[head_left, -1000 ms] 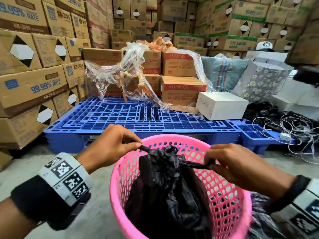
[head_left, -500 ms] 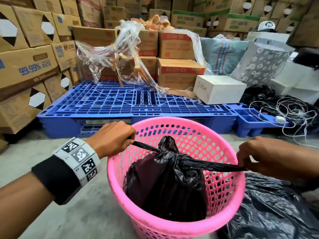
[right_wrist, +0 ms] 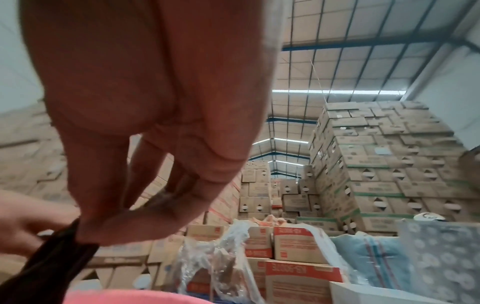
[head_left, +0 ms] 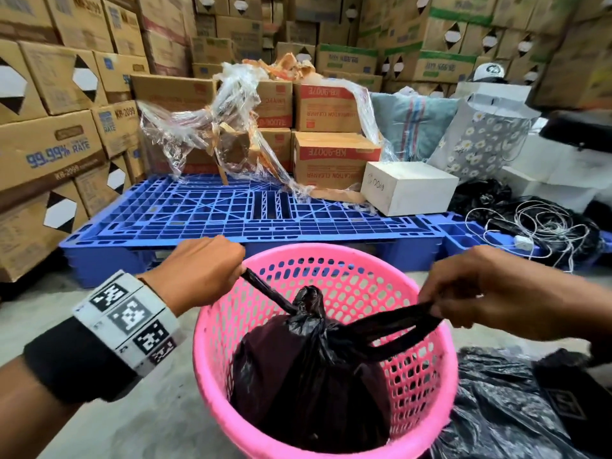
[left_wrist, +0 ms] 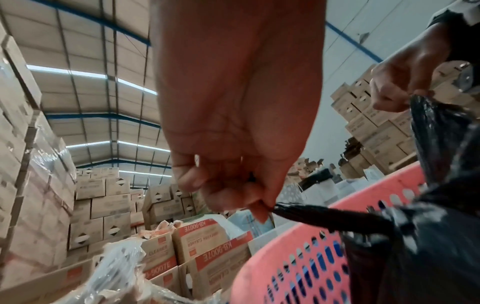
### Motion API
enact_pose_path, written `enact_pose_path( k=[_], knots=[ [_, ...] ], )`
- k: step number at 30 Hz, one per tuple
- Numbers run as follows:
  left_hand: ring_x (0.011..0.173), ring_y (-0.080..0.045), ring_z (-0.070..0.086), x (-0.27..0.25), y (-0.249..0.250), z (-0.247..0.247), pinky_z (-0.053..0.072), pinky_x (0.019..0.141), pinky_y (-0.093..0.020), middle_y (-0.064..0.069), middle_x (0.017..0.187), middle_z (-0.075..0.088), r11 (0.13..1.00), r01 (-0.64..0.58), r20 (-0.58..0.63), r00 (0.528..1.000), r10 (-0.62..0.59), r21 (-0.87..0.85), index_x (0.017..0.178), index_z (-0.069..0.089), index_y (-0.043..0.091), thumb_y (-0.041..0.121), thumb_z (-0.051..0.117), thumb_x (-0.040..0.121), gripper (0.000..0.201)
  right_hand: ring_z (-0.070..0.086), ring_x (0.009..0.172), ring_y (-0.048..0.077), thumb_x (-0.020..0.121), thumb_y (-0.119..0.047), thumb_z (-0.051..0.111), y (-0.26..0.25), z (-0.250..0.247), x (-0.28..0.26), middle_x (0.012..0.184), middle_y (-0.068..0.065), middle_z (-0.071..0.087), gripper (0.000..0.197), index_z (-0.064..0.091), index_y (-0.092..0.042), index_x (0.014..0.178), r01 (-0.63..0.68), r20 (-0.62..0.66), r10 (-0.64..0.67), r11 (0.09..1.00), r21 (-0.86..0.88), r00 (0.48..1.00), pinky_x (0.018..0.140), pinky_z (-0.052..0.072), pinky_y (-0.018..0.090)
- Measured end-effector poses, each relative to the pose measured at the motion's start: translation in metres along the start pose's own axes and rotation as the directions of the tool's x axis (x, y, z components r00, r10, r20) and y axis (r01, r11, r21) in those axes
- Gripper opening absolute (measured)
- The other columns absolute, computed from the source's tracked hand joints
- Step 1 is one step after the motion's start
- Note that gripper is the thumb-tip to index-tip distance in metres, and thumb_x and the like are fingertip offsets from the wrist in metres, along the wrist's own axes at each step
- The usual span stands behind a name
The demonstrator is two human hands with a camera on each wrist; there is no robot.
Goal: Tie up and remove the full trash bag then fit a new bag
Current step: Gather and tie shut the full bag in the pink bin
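We have the full black plastic trash bag (head_left: 311,385) sitting inside the round pink perforated plastic basket (head_left: 427,385), directly below and between our two hands. Our left hand (head_left: 195,273) is fisted tight around one twisted black tail of the bag (head_left: 265,289); in the left wrist view the fingers (left_wrist: 233,197) pinch it at the tip. Our right hand (head_left: 490,293) pinches the other tail, a flatter looped black strip (head_left: 397,326), between thumb and fingers. The knot (head_left: 309,306) lies midway between the hands, a bit nearer the left one; the two tails run outward from it along a left-to-right line, so the coming pull goes straight apart along that axis, we judge.

Versus half a second ago: the right tail was stretched taut and thin, now it's slack and shows an open loop; the right hand sits closer in and higher. The left hand has barely shifted, grip same. A second ago both hands were close over the bag top.

Loose black plastic sheeting (head_left: 496,409) lies on the floor under our right forearm, likely the new bag. A blue plastic pallet (head_left: 231,210) is beyond the hands.
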State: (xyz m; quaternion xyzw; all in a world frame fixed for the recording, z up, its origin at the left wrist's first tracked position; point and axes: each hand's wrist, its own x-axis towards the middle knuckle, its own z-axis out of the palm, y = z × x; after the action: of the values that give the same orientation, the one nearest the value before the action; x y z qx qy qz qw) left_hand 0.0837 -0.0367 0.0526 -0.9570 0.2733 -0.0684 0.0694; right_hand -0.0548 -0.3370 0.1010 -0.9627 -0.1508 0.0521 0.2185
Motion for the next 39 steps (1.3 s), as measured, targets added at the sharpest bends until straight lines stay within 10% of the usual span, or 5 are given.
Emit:
enact_pose_path(
  k=[6, 15, 25, 30, 39],
  knots=[
    [0.05, -0.007, 0.05, -0.008, 0.038, -0.024, 0.035, 0.048, -0.018, 0.003, 0.057, 0.059, 0.276, 0.078, 0.09, 0.995, 0.03, -0.958, 0.074, 0.063, 0.005, 0.01, 0.049, 0.093, 0.025, 0.072, 0.066, 0.021, 0.081, -0.002, 0.066, -0.05, 0.018, 0.042, 0.071, 0.013, 0.074, 0.013, 0.073, -0.013, 0.082, 0.185, -0.135, -0.15, 0.932, 0.313, 0.979, 0.065, 0.059, 0.031],
    [0.049, -0.012, 0.046, -0.021, 0.067, -0.015, 0.032, 0.045, -0.019, 0.0, 0.053, 0.054, -0.024, 0.09, 0.086, 0.987, 0.133, -0.996, 0.064, 0.06, 0.014, 0.003, 0.042, 0.086, 0.031, 0.067, 0.064, 0.024, 0.081, 0.008, 0.062, -0.058, 0.031, 0.078, 0.075, 0.022, 0.069, 0.008, 0.068, 0.006, 0.085, 0.168, -0.254, 0.007, 0.735, 0.657, 0.967, 0.066, 0.059, 0.027],
    [0.047, -0.006, 0.046, -0.024, 0.063, -0.009, 0.034, 0.048, -0.014, 0.006, 0.05, 0.053, 0.164, -0.057, -0.046, 0.997, 0.067, -0.985, 0.069, 0.061, 0.002, 0.019, 0.054, 0.091, 0.028, 0.064, 0.072, -0.003, 0.077, 0.004, 0.064, -0.047, 0.041, 0.076, 0.109, 0.002, 0.071, 0.06, 0.052, -0.031, 0.124, 0.036, -0.044, -0.02, 0.921, 0.388, 0.999, 0.067, 0.051, 0.016],
    [0.041, -0.008, 0.045, -0.023, 0.054, -0.008, 0.033, 0.047, -0.018, 0.004, 0.043, 0.054, 0.197, 0.061, 0.074, 0.996, 0.055, -0.978, 0.049, 0.058, 0.015, 0.021, 0.062, 0.086, 0.037, 0.058, 0.061, 0.009, 0.074, -0.019, 0.075, -0.042, 0.058, 0.077, 0.071, -0.003, 0.07, 0.032, 0.063, -0.03, 0.102, 0.069, -0.167, -0.038, 0.981, 0.183, 0.985, 0.067, 0.049, 0.033],
    [0.041, -0.006, 0.053, -0.024, 0.051, -0.008, 0.032, 0.044, -0.017, 0.003, 0.046, 0.06, 0.256, 0.185, 0.225, 0.965, 0.135, -0.949, 0.075, 0.066, -0.01, 0.022, 0.071, 0.077, 0.033, 0.057, 0.084, 0.003, 0.083, -0.016, 0.06, -0.052, 0.06, 0.07, 0.095, -0.01, 0.071, 0.031, 0.066, -0.029, 0.11, 0.256, -0.168, -0.27, 0.961, -0.101, 0.948, 0.073, 0.044, 0.021]
  ],
)
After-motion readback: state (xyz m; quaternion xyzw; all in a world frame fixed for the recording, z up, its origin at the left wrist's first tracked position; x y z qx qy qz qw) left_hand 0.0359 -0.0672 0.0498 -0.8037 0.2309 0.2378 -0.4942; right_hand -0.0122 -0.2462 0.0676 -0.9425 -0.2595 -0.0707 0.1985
